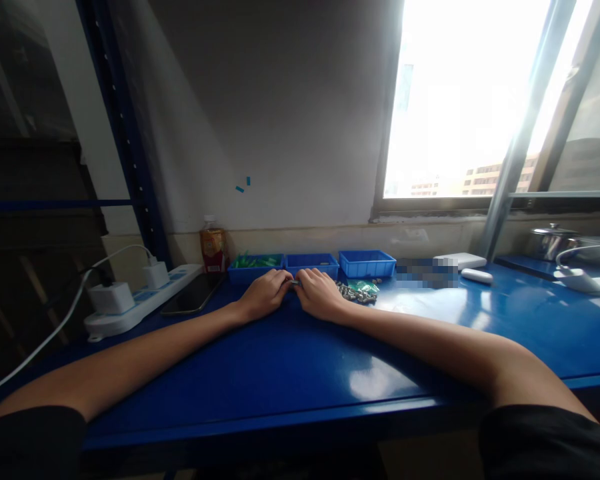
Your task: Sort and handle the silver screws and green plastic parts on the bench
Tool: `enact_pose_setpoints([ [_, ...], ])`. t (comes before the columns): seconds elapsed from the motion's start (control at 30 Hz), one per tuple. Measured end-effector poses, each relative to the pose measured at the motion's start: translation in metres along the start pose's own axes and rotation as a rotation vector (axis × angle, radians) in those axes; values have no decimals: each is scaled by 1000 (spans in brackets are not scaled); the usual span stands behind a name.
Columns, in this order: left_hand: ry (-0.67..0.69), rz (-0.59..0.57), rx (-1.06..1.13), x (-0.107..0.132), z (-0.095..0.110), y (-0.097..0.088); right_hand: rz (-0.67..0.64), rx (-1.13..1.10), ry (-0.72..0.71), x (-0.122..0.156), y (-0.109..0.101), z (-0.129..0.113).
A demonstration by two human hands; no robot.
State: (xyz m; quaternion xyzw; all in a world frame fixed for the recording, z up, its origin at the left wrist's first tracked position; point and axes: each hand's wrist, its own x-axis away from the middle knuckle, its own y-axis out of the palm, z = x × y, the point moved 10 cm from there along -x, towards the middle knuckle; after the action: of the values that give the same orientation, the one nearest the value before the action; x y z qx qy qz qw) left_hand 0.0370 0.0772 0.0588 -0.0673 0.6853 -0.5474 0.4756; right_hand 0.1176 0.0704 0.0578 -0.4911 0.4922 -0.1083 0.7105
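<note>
small grey metallic piece (295,282): left hand (266,294) and right hand (322,293) both pinch it, likely for control. small grey metal fittings (357,295) heaped beside the right, presumably for quick reach.

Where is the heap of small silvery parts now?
In the head view, the heap lies on the glossy blue table, right of the right hand, in front of the rightmost blue plastic bin.
</note>
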Motion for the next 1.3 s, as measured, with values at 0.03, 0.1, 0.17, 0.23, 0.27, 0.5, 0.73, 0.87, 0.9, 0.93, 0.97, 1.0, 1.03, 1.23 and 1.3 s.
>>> enact_pose_setpoints([
  [0.03, 2, -5, 6, 0, 0, 0, -4, 6, -3, 0, 0, -1],
  [0.1, -5, -9, 19, 0, 0, 0, -6, 15, -9, 0, 0, -1],
  [0.17, -16, -8, 29, 1, -1, 1, -10, 22, -7, 0, 1, -1],
  [0.23, -19, -7, 36, 1, -2, 1, -17, 22, -7, 0, 2, -1],
  [0.27, -19, -7, 39, 0, -3, 1, -20, 22, -8, 0, 2, -1],
  [0.5, -14, -12, 46, 0, -3, 3, -23, 30, -15, 0, 3, -1],
  [0.73, -6, -14, 53, 0, -1, 2, -34, 20, -16, 0, 5, -1],
  [0.87, -6, -16, 51, 0, -1, 3, -31, 22, -13, 0, 4, 0],
  [0.9, -6, -16, 49, 0, -1, 3, -31, 23, -13, 0, 4, -1],
  [0.93, -4, -14, 45, 0, -1, 2, -30, 24, -11, 0, 4, 0],
  [0.97, -2, -10, 40, 1, 0, 2, -28, 24, -10, 0, 4, 0],
  [1.0, 1, -5, 34, 1, 0, 1, -23, 24, -7, 0, 4, 0],
  [1.03, 2, 0, 28, 1, 0, 0, -18, 24, -6, 0, 4, 0],
  [1.23, -11, 11, 5, 1, -2, -1, 0, 17, 11, 0, 2, 2],
  [1.3, -23, 20, 1, 1, -3, -2, 30, -5, 16, 1, -2, 2],
])
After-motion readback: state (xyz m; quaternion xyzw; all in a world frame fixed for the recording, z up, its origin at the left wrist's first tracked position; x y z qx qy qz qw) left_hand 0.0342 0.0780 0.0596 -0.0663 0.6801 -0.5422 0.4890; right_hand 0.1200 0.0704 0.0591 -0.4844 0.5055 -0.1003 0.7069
